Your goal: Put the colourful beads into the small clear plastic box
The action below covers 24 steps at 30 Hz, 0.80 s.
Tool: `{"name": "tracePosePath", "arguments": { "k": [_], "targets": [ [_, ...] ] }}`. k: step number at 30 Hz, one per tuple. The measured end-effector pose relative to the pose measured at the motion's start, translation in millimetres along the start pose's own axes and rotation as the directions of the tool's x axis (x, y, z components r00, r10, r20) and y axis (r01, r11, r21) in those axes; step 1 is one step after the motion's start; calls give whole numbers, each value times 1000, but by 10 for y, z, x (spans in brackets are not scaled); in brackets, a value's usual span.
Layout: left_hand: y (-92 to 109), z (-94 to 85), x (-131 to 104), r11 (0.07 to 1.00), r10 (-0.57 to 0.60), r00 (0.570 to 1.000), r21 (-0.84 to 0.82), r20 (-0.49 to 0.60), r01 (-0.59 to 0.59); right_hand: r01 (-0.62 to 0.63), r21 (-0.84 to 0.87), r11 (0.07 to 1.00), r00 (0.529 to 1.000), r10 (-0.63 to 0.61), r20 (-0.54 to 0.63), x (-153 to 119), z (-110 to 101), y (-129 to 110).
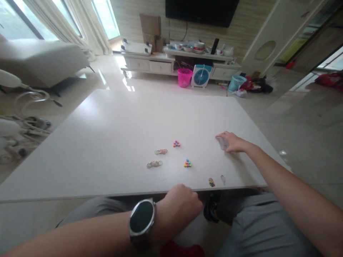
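Observation:
My right hand (233, 141) rests at the right side of the white table (128, 121), thumb and fingers closed on a small see-through, greyish flat piece (223, 143). In front of the table's near edge, my left hand (182, 204) is curled into a fist; its inner side is hidden. Two small triangular clusters of colourful pieces, one farther (176, 144) and one nearer (187, 163), lie between the hands. To their left are two rows of overlapping rings, an upper row (161, 151) and a lower row (154, 164). A yellow-and-blue cartoon figure cutout (211, 182) lies beside a small pale shape (223, 179).
A dark round-faced watch (142, 216) is on my left wrist. Beyond the table stand a pink basket (184, 77), a blue-and-white box fan (201, 76), a light-blue basket (236, 83) and a white TV cabinet (138, 64). A grey sofa (40, 60) is at the left.

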State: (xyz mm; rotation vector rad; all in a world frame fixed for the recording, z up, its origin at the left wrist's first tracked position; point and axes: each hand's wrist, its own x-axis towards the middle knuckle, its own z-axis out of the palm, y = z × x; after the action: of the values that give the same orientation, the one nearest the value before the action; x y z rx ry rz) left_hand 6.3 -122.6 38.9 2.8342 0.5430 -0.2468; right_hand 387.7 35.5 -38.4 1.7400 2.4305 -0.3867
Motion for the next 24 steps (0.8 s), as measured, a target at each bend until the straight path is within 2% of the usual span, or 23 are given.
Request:
{"name": "tracePosePath", "arguments": {
  "k": [2,5,13,24],
  "targets": [
    [114,101,-42,996,93,996,-13,-18,-93,-24,-16,1000,1000,24,13,17,-6,-29],
    [202,189,-93,987,154,988,-44,-19,-155,-71,-34,997,997,72,39,33,-36,-132],
    [128,262,-66,993,118,993,23,27,-118,-87,-103,991,994,93,57,33,-133,-401],
    [126,186,37,989,145,988,-18,62,-144,-55,-51,997,997,58,47,44,-117,-360]
  ]
}}
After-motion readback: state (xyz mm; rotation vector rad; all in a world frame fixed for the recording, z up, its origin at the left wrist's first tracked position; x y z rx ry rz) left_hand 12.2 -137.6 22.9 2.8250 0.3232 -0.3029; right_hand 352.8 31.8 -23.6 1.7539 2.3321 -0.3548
